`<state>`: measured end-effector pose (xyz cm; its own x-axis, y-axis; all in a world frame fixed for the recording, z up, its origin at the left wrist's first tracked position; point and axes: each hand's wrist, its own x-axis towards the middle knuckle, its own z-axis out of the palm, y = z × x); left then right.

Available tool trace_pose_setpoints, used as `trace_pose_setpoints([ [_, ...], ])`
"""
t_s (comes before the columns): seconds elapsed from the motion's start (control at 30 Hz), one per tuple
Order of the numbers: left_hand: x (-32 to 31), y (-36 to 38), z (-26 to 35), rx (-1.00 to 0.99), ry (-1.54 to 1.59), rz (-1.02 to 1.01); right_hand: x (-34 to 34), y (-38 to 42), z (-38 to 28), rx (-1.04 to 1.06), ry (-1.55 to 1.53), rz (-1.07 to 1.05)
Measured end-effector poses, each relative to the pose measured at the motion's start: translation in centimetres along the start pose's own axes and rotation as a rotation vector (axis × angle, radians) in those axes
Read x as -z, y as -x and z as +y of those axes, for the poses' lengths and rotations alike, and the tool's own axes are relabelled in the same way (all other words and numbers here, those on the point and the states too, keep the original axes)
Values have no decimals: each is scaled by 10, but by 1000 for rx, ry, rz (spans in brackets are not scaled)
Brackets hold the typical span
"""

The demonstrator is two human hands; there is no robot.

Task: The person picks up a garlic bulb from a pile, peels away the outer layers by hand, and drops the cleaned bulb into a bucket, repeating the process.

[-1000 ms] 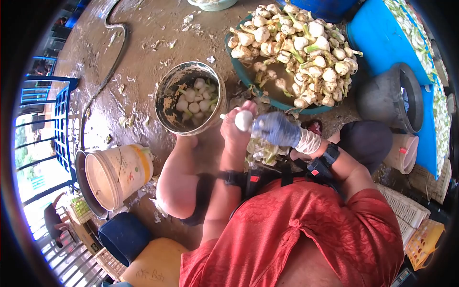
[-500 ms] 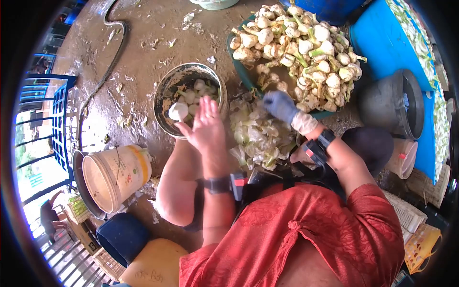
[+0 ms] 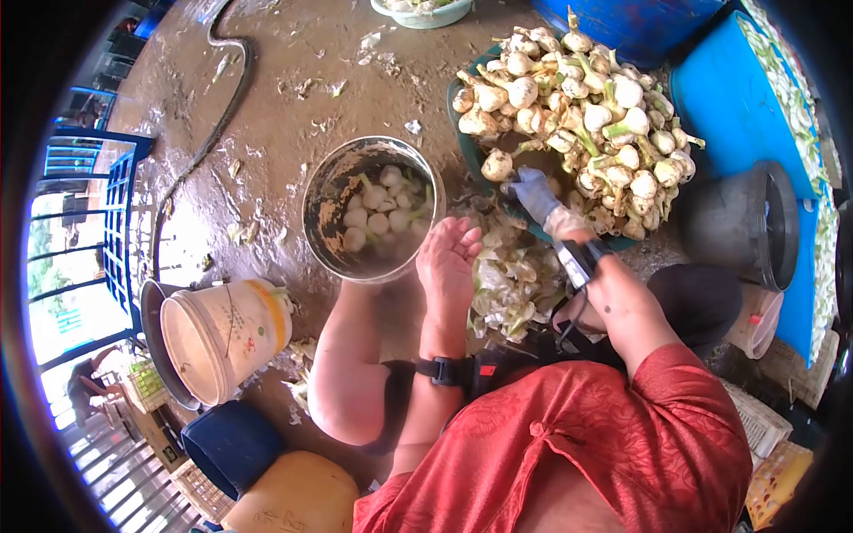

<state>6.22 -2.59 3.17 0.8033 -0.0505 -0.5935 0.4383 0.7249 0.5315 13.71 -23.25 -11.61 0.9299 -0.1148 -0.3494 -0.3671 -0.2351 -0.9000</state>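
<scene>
My left hand (image 3: 447,265) is bare, palm turned inward and fingers loosely bent, with nothing visible in it. It is beside the right rim of a round metal pot (image 3: 313,191), which holds several peeled white garlic bulbs (image 3: 380,209). My right hand (image 3: 537,197), in a bluish-grey glove, has its fingers closed at a dirty unpeeled garlic bulb (image 3: 497,165). That bulb hangs at the near left side of a green tub (image 3: 468,147) heaped with unpeeled garlic. Below my hands lies a pile of garlic skins (image 3: 511,298).
A white bucket (image 3: 227,333) lies tilted at the left, near a dark blue container (image 3: 233,447) and a yellow one (image 3: 298,497). A black bucket (image 3: 742,226) and a blue sheet (image 3: 742,107) are at the right. A hose (image 3: 213,133) crosses the wet floor.
The peeled bulb falling from my open left hand is now among those in the pot. My left hand has moved right and its fingers have curled. My right hand has a bulb from the tub.
</scene>
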Motion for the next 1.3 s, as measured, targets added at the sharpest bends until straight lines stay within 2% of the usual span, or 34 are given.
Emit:
trace_pose_setpoints([
  [0.03, 0, 1, -3, 5, 7, 4, 4, 27, -23, 15, -166, -17],
  [0.07, 0, 2, -5, 18, -75, 19, 5, 43, -30, 12, -161, -19],
  [0.13, -7, 5, -6, 45, -281, -6, 4, 70, -39, 358, 28, -8],
  [0.17, -15, 12, -5, 67, -278, -32, 2, 89, -53, 317, -107, -66],
  [0.27, -10, 9, -13, 73, -184, -288, -3, 119, -73, 309, -28, -132],
  [0.3, -4, 6, -16, 70, -188, -291, -3, 126, -76, 426, 60, -128],
  [0.33, -4, 5, -16, 25, -177, -300, -2, 130, -77, 541, 149, -120],
  [0.43, -4, 11, -16, -48, -124, -328, 7, 136, -84, 572, 217, 0],
  [0.47, -6, 13, -17, -147, -247, -267, 9, 141, -89, 561, 84, 39],
  [0.5, -6, 16, -18, -244, -368, -204, 10, 144, -94, 560, 87, 46],
  [0.57, -6, 19, -23, -244, -405, -202, 13, 152, -110, 646, 206, 93],
  [0.6, -6, 20, -26, -275, -520, -207, 12, 156, -120, 716, 291, 150],
  [0.63, -5, 21, -28, -307, -636, -211, 12, 157, -121, 717, 293, 155],
  [0.7, -3, 21, -32, -370, -730, -196, 11, 156, -122, 731, 569, 141],
  [0.77, 8, 13, -39, -470, -930, -175, 9, 157, -124, 694, 616, 125],
  [0.8, 13, 9, -43, -578, -1090, -140, 9, 156, -124, 674, 770, 69],
  [0.83, 14, 9, -44, -577, -1089, -143, 9, 156, -125, 649, 923, 14],
  [0.93, 16, 10, -46, -652, -1155, -153, 5, 153, -126, 622, 1020, -5],
  [1.07, 12, 14, -38, -477, -1072, -176, 8, 142, -114, 740, 922, 59],
  [1.13, 9, 17, -33, -404, -1050, -197, 11, 139, -110, 535, 642, 12],
  [1.23, 9, 13, -30, -353, -968, -253, 13, 136, -99, 475, 496, 30],
  [1.3, 15, 6, -32, -383, -1045, -268, 12, 136, -91, 436, 449, 37],
])
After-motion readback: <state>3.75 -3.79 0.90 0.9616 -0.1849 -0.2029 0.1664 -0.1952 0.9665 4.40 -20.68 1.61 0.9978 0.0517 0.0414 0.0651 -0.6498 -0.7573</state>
